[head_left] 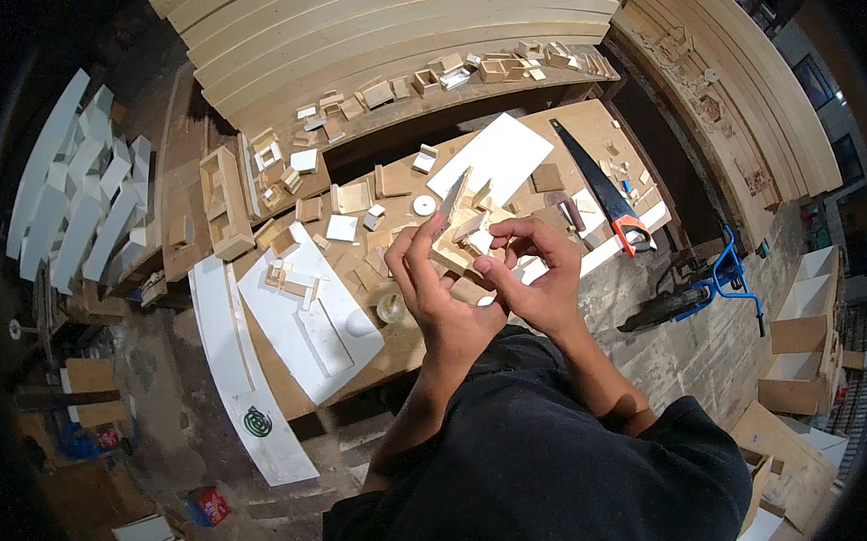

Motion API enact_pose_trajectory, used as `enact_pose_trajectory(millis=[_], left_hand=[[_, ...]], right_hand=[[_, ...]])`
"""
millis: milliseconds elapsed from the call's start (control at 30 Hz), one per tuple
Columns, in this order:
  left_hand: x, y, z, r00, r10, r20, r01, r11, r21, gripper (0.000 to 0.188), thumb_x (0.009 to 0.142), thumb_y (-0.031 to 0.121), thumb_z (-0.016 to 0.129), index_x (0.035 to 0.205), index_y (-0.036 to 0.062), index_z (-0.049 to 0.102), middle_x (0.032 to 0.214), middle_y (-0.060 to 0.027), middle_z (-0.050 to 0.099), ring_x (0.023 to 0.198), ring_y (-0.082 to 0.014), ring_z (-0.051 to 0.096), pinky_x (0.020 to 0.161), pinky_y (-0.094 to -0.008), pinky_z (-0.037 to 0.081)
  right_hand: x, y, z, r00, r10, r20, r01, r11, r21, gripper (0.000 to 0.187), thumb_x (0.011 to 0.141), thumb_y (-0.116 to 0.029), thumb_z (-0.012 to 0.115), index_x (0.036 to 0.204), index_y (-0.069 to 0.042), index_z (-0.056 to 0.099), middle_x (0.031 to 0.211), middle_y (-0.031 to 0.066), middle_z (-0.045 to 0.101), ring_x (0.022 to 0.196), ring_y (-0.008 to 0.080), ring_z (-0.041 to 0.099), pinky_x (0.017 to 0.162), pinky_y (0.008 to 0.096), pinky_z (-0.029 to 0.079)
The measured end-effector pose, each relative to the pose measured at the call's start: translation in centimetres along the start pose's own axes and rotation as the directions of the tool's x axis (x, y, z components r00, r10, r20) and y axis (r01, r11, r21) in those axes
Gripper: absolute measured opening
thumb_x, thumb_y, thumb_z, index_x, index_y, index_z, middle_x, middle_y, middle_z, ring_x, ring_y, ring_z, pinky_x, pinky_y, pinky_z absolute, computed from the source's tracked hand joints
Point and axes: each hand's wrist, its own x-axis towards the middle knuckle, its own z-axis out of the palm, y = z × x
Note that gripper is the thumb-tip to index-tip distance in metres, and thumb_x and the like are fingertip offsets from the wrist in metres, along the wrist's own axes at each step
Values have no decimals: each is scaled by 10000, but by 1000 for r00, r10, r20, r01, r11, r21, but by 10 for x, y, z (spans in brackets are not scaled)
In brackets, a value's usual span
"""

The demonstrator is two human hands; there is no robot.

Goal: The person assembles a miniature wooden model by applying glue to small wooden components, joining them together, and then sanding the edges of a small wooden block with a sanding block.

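Note:
Over the near side of the workbench, my left hand (432, 282) is closed round a small wooden box-like piece (449, 246) with thin upright sides. My right hand (542, 271) pinches a little white-faced wood block (478, 238) against that piece, between thumb and fingers. My fingers hide part of both, so I cannot tell whether they are joined. Beyond my hands lies a white board (506, 161). A white round roll (423, 205) sits just left of it. Close to my left wrist stands a small clear cup (391, 308).
A black handsaw (594, 175) with an orange handle lies at the bench's right. White panels (311, 353) cover its left side. Small wooden boxes (377, 94) line the far shelf below stacked planks (394, 26). A blue metal frame (729, 282) stands to the right.

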Motion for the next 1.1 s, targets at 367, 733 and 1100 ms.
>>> enact_pose_trajectory(millis=[367, 733, 1100], left_hand=[[2, 5, -12, 995, -6, 97, 11, 999, -50, 864, 639, -36, 804, 1410, 6, 417, 1325, -162, 372, 1241, -312, 538, 885, -384, 649], [-2, 13, -22, 976, -81, 204, 125, 969, -212, 889, 629, -17, 811, 1417, 3, 399, 1319, -162, 382, 1242, -304, 548, 900, -386, 650], [-2, 17, -25, 970, -113, 215, 150, 975, -163, 869, 630, -9, 800, 1407, -11, 412, 1313, -172, 403, 1222, -314, 572, 887, -386, 651]], right_hand=[[49, -21, -54, 894, -362, 264, 410, 899, -156, 405, 765, -162, 835, 1146, -73, 728, 1097, 91, 711, 1020, 239, 632, 859, 367, 509], [76, -52, -60, 739, -295, 606, 402, 914, -46, 567, 688, -242, 899, 1212, -129, 714, 1113, 47, 726, 1073, 279, 609, 980, 424, 463], [78, -54, -56, 719, -227, 657, 401, 907, -125, 541, 690, -249, 893, 1189, -159, 706, 1087, 16, 723, 1085, 259, 613, 1012, 428, 417]])
